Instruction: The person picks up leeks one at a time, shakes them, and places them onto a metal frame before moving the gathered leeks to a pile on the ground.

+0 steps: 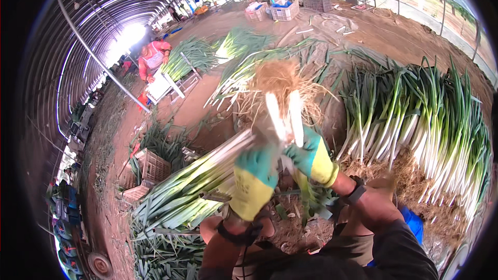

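Yellow gloves with green fingers cover both my hands. My right hand is closed around a couple of leeks, held upside down: the white shanks point up and away, and the leaves hang below the fist. A shaggy tan root clump shows at their upper ends. Close beside them is my left hand, its fingers smeared by motion, so whether it grips a shank is unclear. Left of it lies a pile of leeks with pale shanks toward the middle and green leaves toward the lower left.
Many rooted leeks lie in a row at right. Cut leaves cover the ground at lower left, near a plastic crate. Another person works at a white stand. Crates stand at the back.
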